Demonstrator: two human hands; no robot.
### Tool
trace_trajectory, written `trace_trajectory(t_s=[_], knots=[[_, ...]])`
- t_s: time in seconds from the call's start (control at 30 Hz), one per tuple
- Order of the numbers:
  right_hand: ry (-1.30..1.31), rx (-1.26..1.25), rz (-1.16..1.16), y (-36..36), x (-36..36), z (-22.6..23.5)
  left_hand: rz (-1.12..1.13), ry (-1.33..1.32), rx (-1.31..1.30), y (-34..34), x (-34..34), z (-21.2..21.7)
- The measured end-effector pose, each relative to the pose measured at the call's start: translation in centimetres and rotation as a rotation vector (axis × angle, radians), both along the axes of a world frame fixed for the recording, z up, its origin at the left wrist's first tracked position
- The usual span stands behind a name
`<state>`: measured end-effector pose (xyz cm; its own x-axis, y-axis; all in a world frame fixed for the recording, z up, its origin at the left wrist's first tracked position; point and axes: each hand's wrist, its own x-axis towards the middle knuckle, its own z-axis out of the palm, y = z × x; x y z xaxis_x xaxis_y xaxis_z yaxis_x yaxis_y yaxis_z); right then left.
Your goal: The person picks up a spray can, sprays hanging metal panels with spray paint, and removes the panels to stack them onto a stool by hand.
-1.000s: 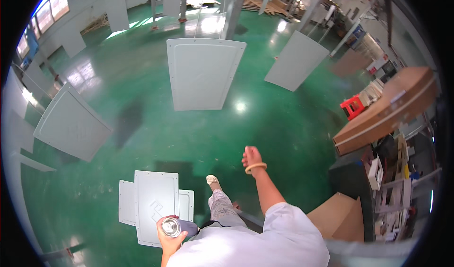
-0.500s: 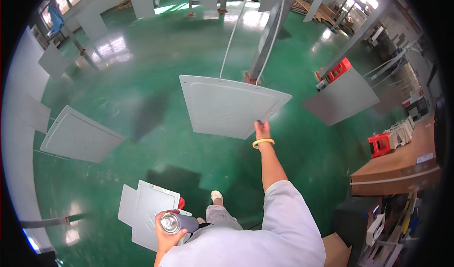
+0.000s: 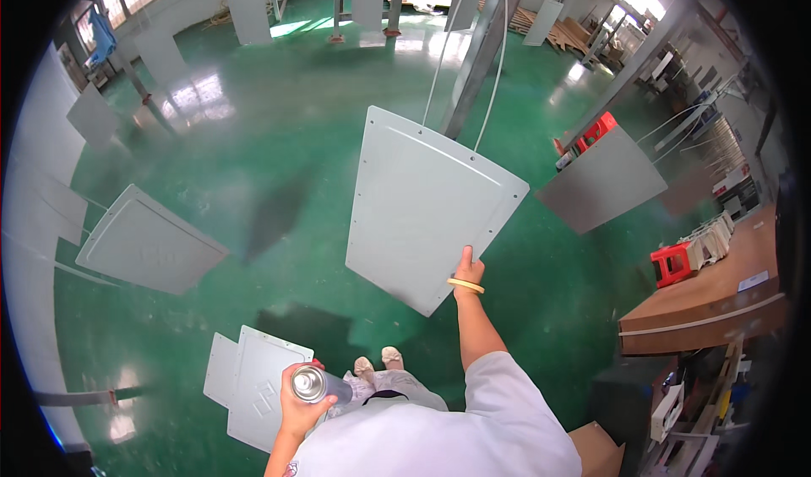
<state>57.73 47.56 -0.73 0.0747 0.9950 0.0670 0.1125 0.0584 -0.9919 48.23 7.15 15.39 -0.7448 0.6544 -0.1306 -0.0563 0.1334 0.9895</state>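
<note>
In my left hand (image 3: 294, 411) is a silver spray can (image 3: 339, 390), fingers wrapped round it, one round metal end facing up. Ahead of me a light grey metal panel (image 3: 431, 202) with small holes along its rim hangs by two white cords. My right hand (image 3: 467, 272) grips its lower right edge, thumb on the front face and the other fingers hidden behind. A pale yellow ring (image 3: 465, 286) circles my right wrist. Below the can, close to my left side, stand a grey panel (image 3: 258, 380) with a raised diamond pattern and a smaller panel (image 3: 220, 369).
Other panels hang at left (image 3: 152, 240) and right (image 3: 601, 181). A steel post (image 3: 481, 63) rises behind the held panel. On the right, a red stool (image 3: 672, 264) rests on a brown box (image 3: 701, 308). The green floor (image 3: 312, 283) is shiny.
The held panel has tilted and swung, its lower edge now nearer me. My right hand has moved down toward me with it. Both my feet now show side by side.
</note>
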Motion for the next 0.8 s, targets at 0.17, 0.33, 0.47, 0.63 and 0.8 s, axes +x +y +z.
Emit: trace_trajectory(t_s=[0.17,0.33,0.47,0.63,0.8], knots=[[-0.02,-0.233,0.187,0.3,5.1,5.2,0.05,0.014,0.03,1.8,1.1,0.5],[-0.359,0.009,0.21,5.8,10.7,5.9,0.026,0.191,0.056,5.2,2.5,-0.1],[-0.511,-0.012,0.387,9.4,13.5,9.6,0.051,0.209,0.049,9.9,5.2,-0.9],[-0.48,0.095,0.456,12.8,16.1,11.8,0.132,0.335,0.144,17.6,10.0,-0.6],[-0.329,0.187,0.465,16.2,17.6,10.7,0.127,0.333,0.219,22.7,14.1,-0.6]])
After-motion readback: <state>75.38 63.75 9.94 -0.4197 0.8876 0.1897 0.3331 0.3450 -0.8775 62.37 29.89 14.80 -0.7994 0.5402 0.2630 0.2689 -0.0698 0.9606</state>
